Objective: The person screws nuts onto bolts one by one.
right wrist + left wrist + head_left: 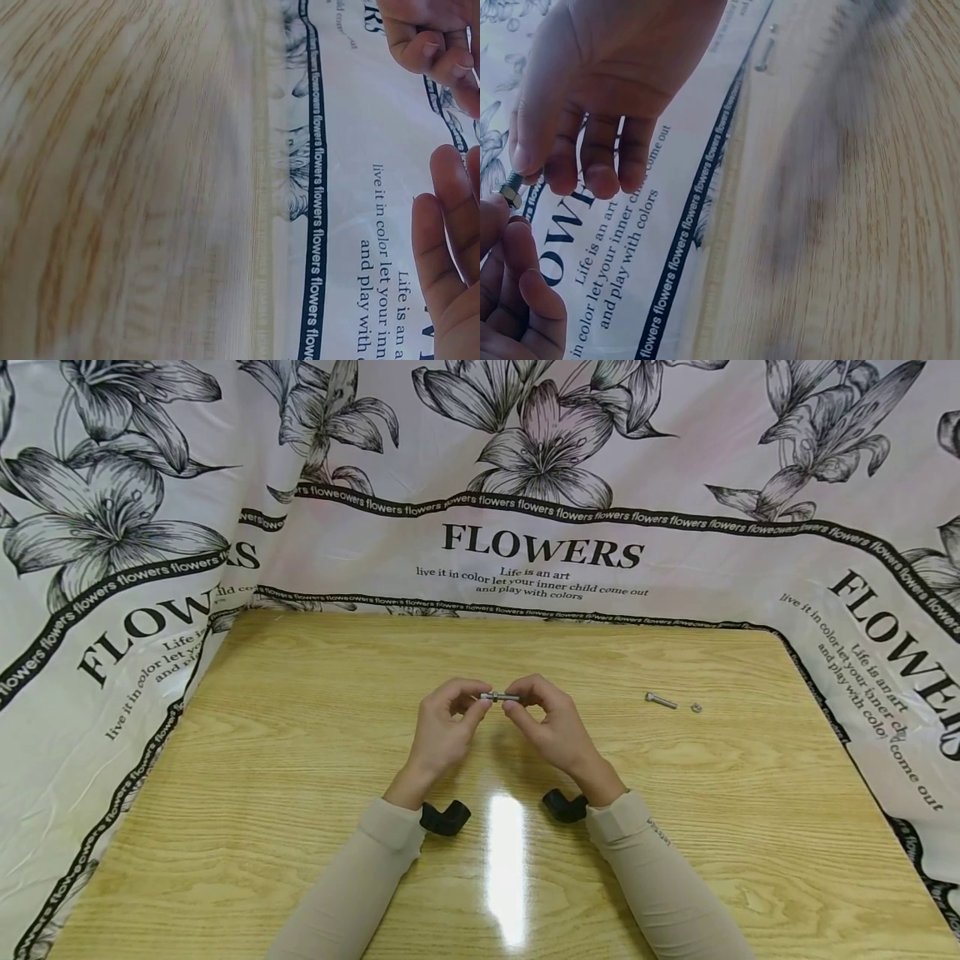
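Observation:
Over the middle of the table, both hands hold one metal bolt (pixel 506 697) level between their fingertips. A hex nut (pixel 510 196) sits on its thread, close to the left fingertips. My left hand (pixel 442 731) pinches the bolt at its left end by the nut, its other fingers curled in the left wrist view. From the right, my right hand (pixel 553 727) pinches the opposite end with thumb and forefinger; its remaining fingers (pixel 600 154) extend loosely. In the right wrist view, parts of both hands show at the right edge, but the bolt is out of sight.
A second bolt (pixel 661 700) lies on the wooden table (pixel 315 693) to the right, with a loose nut (pixel 697 707) beside it. Black curved pieces (pixel 446 818) are at both wrists. A flower-printed cloth (pixel 540 552) rises behind the table and along its sides.

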### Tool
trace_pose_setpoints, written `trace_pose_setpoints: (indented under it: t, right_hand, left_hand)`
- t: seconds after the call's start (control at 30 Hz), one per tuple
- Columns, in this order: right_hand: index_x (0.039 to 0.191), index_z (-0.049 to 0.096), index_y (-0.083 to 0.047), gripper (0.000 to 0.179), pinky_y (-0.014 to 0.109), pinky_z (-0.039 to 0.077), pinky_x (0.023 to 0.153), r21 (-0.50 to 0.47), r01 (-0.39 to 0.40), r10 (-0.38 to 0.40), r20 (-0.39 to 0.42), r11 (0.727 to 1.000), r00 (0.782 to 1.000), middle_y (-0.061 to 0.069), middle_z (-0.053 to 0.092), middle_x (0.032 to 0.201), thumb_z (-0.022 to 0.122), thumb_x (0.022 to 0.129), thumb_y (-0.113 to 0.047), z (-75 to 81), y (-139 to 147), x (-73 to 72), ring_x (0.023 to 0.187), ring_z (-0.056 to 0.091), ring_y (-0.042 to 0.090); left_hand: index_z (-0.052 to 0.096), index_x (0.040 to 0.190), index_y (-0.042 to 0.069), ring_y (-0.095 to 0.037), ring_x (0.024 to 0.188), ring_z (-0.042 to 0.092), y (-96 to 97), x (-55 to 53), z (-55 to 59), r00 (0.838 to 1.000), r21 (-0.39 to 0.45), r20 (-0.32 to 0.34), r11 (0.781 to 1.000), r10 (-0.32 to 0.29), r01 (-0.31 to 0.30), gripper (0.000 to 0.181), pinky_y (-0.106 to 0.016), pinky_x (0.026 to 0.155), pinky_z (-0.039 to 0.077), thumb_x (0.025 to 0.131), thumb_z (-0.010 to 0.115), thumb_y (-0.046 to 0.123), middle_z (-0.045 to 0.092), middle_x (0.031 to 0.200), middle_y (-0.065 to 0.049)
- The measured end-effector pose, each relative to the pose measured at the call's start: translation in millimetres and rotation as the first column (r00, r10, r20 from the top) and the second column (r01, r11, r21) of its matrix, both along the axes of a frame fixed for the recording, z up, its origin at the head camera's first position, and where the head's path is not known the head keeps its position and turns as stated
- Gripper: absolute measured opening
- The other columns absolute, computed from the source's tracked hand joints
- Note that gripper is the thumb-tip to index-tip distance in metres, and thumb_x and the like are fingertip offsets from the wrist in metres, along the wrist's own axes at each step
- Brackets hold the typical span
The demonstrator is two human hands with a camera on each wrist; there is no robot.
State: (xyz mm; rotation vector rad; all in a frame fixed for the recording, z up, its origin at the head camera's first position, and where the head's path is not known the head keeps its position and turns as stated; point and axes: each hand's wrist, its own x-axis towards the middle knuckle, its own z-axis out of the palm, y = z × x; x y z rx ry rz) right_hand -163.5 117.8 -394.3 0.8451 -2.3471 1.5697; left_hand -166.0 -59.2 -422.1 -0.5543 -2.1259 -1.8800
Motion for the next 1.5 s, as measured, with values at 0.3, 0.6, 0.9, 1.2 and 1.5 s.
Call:
trace_pose_setpoints:
  t: [0.3,0.6,0.9,1.2,1.5]
  right_hand:
    - [0.098,0.06,0.005,0.008,0.044,0.051,0.077,-0.004,0.005,-0.005,-0.031,1.0,1.0,0.02,0.063,0.095,0.06,0.09,0.007,-1.6,-1.6,-0.6,0.084,0.061,0.026]
    - [0.097,0.059,0.005,0.011,0.039,0.051,0.072,-0.01,-0.002,0.001,-0.082,1.0,0.997,0.015,0.062,0.092,0.06,0.088,0.01,-4.6,-1.7,-1.6,0.082,0.06,0.022]
    - [0.099,0.059,0.004,0.012,0.035,0.051,0.073,-0.011,-0.028,0.027,-0.068,1.0,0.997,0.014,0.062,0.093,0.059,0.089,0.01,-3.2,-1.7,-0.7,0.083,0.06,0.021]
    - [0.098,0.06,0.005,0.01,0.034,0.051,0.075,-0.019,-0.033,0.032,-0.067,0.999,0.997,0.015,0.061,0.092,0.059,0.089,0.01,-0.9,-2.6,0.3,0.083,0.06,0.023]
    - [0.098,0.059,0.006,0.01,0.033,0.05,0.076,-0.022,-0.031,0.03,-0.05,0.999,0.998,0.016,0.062,0.093,0.058,0.089,0.011,-0.9,-3.2,0.5,0.084,0.06,0.024]
  left_hand:
    - [0.064,0.1,-0.011,-0.034,0.072,0.06,0.3,15.2,28.6,1.0,-0.04,-0.019,0.999,-0.002,0.001,0.014,-0.033,0.066,0.049,0.087,0.063,-0.009,0.064,0.093,-0.022]
    - [0.063,0.105,-0.008,-0.03,0.073,0.056,-0.9,14.7,28.1,0.996,-0.086,-0.083,0.996,-0.041,0.034,0.022,-0.031,0.063,0.047,0.084,0.067,-0.008,0.062,0.096,-0.021]
    - [0.066,0.1,-0.005,-0.026,0.073,0.052,-0.7,16.3,30.0,0.997,-0.121,-0.063,0.992,-0.033,0.025,0.011,-0.033,0.064,0.043,0.089,0.063,-0.003,0.062,0.092,-0.016]
    - [0.064,0.106,-0.005,-0.028,0.076,0.054,-1.1,16.4,31.0,1.0,-0.144,0.002,0.989,-0.029,0.029,0.016,-0.038,0.066,0.045,0.091,0.063,0.002,0.062,0.093,-0.016]
    - [0.064,0.104,0.003,-0.023,0.075,0.053,-1.7,-1.1,-2.7,0.996,-0.097,-0.066,0.994,-0.064,0.058,0.015,-0.036,0.063,0.043,0.09,0.065,0.003,0.063,0.1,-0.009]
